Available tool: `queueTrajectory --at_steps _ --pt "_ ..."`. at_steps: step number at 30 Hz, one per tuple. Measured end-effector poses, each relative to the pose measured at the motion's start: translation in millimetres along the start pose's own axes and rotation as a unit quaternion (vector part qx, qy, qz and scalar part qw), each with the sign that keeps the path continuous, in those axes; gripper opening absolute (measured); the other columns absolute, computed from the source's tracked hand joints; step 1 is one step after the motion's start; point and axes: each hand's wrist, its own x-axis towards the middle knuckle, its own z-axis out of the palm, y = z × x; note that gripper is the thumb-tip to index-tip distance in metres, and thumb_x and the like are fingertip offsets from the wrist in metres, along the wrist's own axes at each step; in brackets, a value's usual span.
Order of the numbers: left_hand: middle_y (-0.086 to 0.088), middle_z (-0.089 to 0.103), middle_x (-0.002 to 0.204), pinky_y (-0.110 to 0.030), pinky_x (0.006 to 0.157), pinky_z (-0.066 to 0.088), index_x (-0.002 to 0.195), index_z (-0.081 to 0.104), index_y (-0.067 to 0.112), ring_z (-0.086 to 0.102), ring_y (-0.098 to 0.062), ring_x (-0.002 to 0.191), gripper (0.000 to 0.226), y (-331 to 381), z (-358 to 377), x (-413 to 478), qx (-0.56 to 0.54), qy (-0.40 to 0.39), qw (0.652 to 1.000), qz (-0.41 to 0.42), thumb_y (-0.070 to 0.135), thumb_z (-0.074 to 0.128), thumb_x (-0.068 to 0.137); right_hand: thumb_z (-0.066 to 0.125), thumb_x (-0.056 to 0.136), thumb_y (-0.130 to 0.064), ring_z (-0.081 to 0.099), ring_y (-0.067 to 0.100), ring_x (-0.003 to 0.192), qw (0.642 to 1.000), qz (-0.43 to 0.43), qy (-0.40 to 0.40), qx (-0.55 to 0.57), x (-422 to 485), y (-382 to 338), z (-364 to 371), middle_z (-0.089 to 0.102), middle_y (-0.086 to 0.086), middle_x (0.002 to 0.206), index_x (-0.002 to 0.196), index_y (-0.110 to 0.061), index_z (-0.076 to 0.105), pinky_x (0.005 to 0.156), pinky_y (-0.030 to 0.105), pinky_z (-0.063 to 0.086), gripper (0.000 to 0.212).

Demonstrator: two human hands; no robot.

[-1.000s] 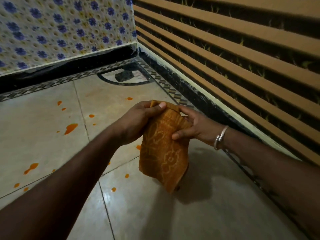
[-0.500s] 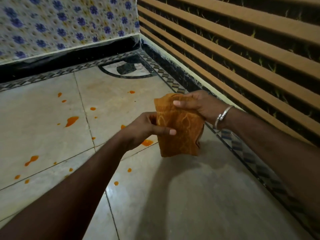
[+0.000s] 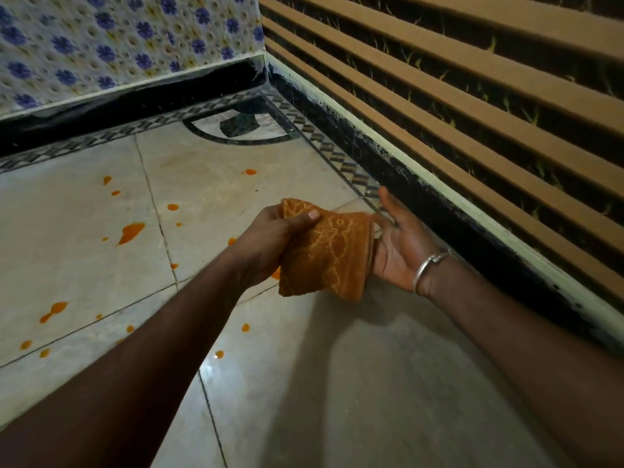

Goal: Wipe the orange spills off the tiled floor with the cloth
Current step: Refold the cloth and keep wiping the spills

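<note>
An orange patterned cloth (image 3: 326, 255), folded over, hangs above the tiled floor (image 3: 337, 383). My left hand (image 3: 270, 238) grips its upper left corner, thumb on top. My right hand (image 3: 400, 244) lies palm-up against the cloth's right edge with its fingers spread; the fold rests against the palm. Several orange spills dot the floor: a large blot (image 3: 130, 232) to the left, a double drop (image 3: 53, 311) lower left, small drops (image 3: 245, 327) below my left forearm. A spill behind the cloth is partly hidden.
A wall with blue flowered tiles (image 3: 111, 38) closes the far side, above a black skirting. A wall with brown horizontal stripes (image 3: 472, 106) runs along the right. A black-and-white patterned border (image 3: 341, 157) edges the floor in the corner.
The cloth has been folded shorter. My right hand let go of its top edge and turned palm-up beside it. My left hand moved up to grip the top corner.
</note>
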Motion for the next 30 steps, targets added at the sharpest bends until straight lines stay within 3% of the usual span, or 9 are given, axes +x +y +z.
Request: queueTrajectory --at_steps 4,8,12,15,18,22,25,28,30 --pt "-0.016 0.057 0.144 -0.053 0.107 0.052 0.154 0.035 0.012 0.062 -0.036 0.123 0.094 5.1 -6.6 2.9 0.067 0.038 0.996 -0.048 0.033 0.085 0.077 0.077 0.075 -0.002 0.058 0.038 0.120 0.990 -0.071 0.023 -0.123 6.7 4.4 5.1 0.052 0.016 0.133 0.148 -0.047 0.028 0.090 0.055 0.056 0.099" --pt "-0.017 0.038 0.155 -0.059 0.105 0.053 0.159 0.011 0.044 0.049 -0.040 0.136 0.129 13.1 -11.3 2.6 0.103 0.005 0.995 -0.009 0.014 0.094 0.064 0.080 0.072 0.003 0.060 0.024 0.118 0.918 -0.161 0.054 -0.358 9.2 0.1 10.1 0.061 0.001 0.126 0.134 -0.030 0.058 0.090 0.042 0.058 0.073" --pt "0.002 0.061 0.116 -0.014 0.070 0.052 0.135 0.062 0.019 0.061 -0.018 0.111 0.056 19.8 -5.3 4.2 0.414 0.042 0.904 0.099 0.013 0.083 0.083 0.082 0.076 -0.011 0.051 0.009 0.111 0.760 -0.250 0.103 -0.591 14.8 -4.7 16.1 0.057 -0.008 0.121 0.128 -0.027 0.063 0.093 0.028 0.048 0.059" --pt "0.002 0.057 0.103 -0.017 0.070 0.038 0.113 0.075 0.017 0.048 -0.012 0.101 0.025 20.2 -13.4 16.3 0.522 0.131 0.824 0.175 0.028 0.076 0.090 0.077 0.082 -0.018 0.048 0.013 0.103 0.668 -0.312 0.146 -0.660 25.0 -15.8 25.1 0.048 -0.002 0.111 0.106 -0.024 0.070 0.088 0.022 0.042 0.026" --pt "-0.004 0.053 0.124 -0.016 0.075 0.035 0.114 0.074 0.020 0.046 -0.016 0.116 0.023 29.8 -20.9 27.8 0.524 0.170 0.807 0.215 0.026 0.075 0.091 0.079 0.080 -0.020 0.042 0.011 0.109 0.639 -0.350 0.167 -0.664 39.2 -31.4 37.2 0.042 -0.001 0.118 0.098 -0.019 0.071 0.094 0.026 0.042 0.019" --pt "0.003 0.064 0.107 -0.011 0.071 0.042 0.119 0.072 0.015 0.060 -0.010 0.096 0.027 37.4 -25.4 16.6 0.494 0.201 0.794 0.291 0.004 0.064 0.096 0.080 0.079 -0.023 0.052 0.011 0.102 0.587 -0.417 0.191 -0.668 46.3 -30.0 48.9 0.051 -0.004 0.114 0.095 -0.022 0.066 0.083 0.028 0.050 0.021" --pt "-0.001 0.071 0.105 -0.034 0.081 0.057 0.115 0.075 0.017 0.065 -0.017 0.091 0.024 -3.0 -45.7 2.9 0.547 0.138 0.777 0.280 0.009 0.070 0.093 0.078 0.078 -0.036 0.056 0.016 0.096 0.550 -0.391 0.121 -0.728 42.7 6.5 31.9 0.057 -0.004 0.106 0.104 -0.025 0.063 0.079 0.033 0.049 0.032" --pt "-0.001 0.076 0.105 -0.049 0.087 0.058 0.104 0.078 0.023 0.070 -0.022 0.096 0.023 -62.5 -73.0 -12.9 0.592 0.033 0.783 0.189 0.036 0.073 0.085 0.062 0.080 -0.064 0.052 0.014 0.115 0.590 -0.301 0.059 -0.747 35.3 59.6 -2.4 0.056 -0.003 0.126 0.127 -0.027 0.057 0.099 0.034 0.046 0.060" --pt "-0.003 0.075 0.119 -0.051 0.098 0.053 0.113 0.078 0.021 0.068 -0.025 0.114 0.052 -85.1 -80.1 -17.5 0.560 0.055 0.807 0.178 0.057 0.055 0.083 0.048 0.092 -0.060 0.041 0.016 0.136 0.616 -0.279 0.097 -0.731 38.7 85.6 -25.8 0.048 0.001 0.146 0.139 -0.026 0.049 0.112 0.038 0.038 0.058"
